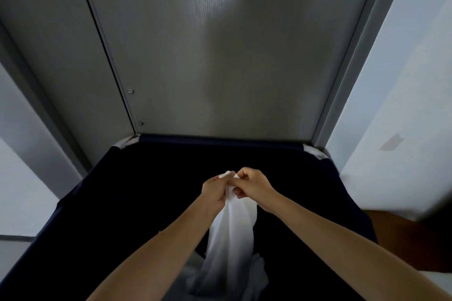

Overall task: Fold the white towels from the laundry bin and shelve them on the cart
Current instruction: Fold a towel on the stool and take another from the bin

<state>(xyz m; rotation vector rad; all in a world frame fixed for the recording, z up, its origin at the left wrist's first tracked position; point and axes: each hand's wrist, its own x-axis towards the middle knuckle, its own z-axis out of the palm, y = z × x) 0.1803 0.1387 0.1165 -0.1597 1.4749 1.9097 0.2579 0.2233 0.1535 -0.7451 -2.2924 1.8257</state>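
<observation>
Pale wall, far left (pixel 17 178): plain surface beside the bin; no part in the task.
Metal panel (pixel 220 56): brushed grey sheet standing behind the bin, with a seam and two screw heads (pixel 130 91) at its left; backdrop only.
Laundry bin (pixel 73 203): dark navy fabric, open top, pale fittings at the two far corners. It stands directly below the person, so a towel can be drawn straight up out of it.
Left hand (pixel 215 190): fingers curled, pinching the towel's upper edge; a scrap of white hem shows above the knuckles.
White towel (pixel 232 232): held at its top between both hands, hanging gathered into a narrow column over the bin's dark interior. Its lower end reaches the heap below. It is probably held high so that its weight pulls it free of the rest.
Towel heap (pixel 256 273): more white cloth, crumpled at the bin's bottom; count cannot be told.
Right hand (pixel 254 190): fingers curled round the same upper edge, touching the left hand. The hands are likely close together to find a corner before spreading apart.
Step, as judged: drawing out and opening; no fold made yet.
Dark brown shape, right edge (pixel 403 239): identity cannot be told.
White wall, right (pixel 391 93): carries one grey mark (pixel 391 142).
Cart: not in view.
</observation>
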